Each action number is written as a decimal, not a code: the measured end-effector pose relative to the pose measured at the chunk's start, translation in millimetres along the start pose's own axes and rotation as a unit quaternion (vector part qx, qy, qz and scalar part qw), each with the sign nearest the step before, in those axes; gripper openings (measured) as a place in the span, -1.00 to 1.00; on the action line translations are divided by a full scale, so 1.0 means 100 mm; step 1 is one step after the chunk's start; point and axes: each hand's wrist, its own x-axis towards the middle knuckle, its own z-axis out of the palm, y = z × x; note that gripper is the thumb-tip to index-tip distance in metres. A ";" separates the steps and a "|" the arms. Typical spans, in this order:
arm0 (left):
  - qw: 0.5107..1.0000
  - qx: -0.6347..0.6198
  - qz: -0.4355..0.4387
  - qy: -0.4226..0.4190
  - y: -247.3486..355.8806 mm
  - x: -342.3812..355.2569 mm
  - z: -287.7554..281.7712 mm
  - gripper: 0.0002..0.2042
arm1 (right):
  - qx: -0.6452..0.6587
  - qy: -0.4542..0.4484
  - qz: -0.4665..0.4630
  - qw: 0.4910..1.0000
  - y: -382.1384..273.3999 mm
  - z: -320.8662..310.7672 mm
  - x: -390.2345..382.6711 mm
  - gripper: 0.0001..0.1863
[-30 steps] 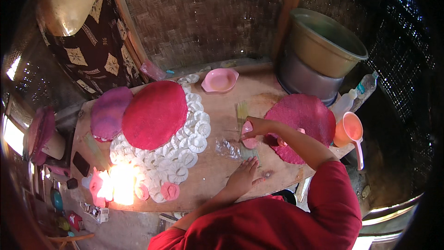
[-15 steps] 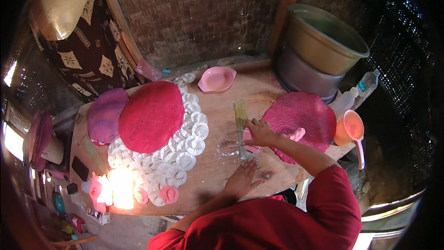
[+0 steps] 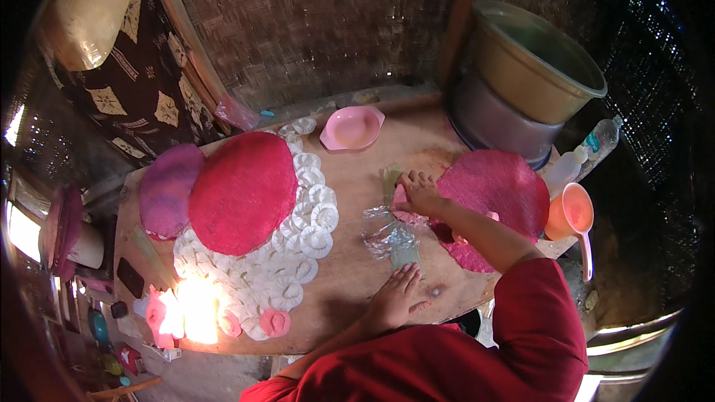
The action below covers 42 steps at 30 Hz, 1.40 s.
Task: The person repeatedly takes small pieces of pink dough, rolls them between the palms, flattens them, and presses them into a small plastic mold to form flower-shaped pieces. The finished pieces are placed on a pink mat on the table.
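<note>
Nearest, on the bench point(image 3: 357, 179): left hand point(image 3: 397, 298), palm down, grip loosely spread and empty, fingertips near a pale green strip point(image 3: 406, 254). Just beyond, near crinkled clear film point(image 3: 378, 237): right hand point(image 3: 421, 193), grip spread over a pink piece point(image 3: 402, 199). Prone, perhaps, to tearing if pressed unevenly, or creasing with film bunched beneath. Alongside, rightward: round magenta mat point(image 3: 495, 190). Farthest: pink dish point(image 3: 352, 128).

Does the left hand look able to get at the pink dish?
Probably yes, with a stretch: between the left hand and the pink dish lie only low things like the clear plastic.
</note>
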 end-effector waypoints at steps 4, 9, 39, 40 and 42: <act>1.000 0.017 0.000 -0.014 -0.03 0.00 0.03 -0.28 | -0.001 0.026 0.012 1.000 0.13 -0.04 0.31 -0.31; 0.999 0.034 -0.010 -0.015 -0.01 0.00 0.04 -0.29 | 0.010 0.019 0.057 0.998 0.29 -0.16 0.71 -0.33; 0.535 -0.801 -0.228 0.143 -0.23 0.67 -0.90 -0.36 | 0.620 0.246 0.045 0.744 -0.68 -0.52 -1.07 -0.80; 0.561 -0.783 -0.204 0.174 -0.23 0.66 -0.84 -0.52 | 0.604 0.260 0.047 0.752 -0.71 -0.47 -1.06 -0.80; 0.630 -0.725 -0.211 0.183 -0.26 0.61 -0.75 -0.65 | 0.605 0.265 0.038 0.750 -0.75 -0.38 -1.04 -0.81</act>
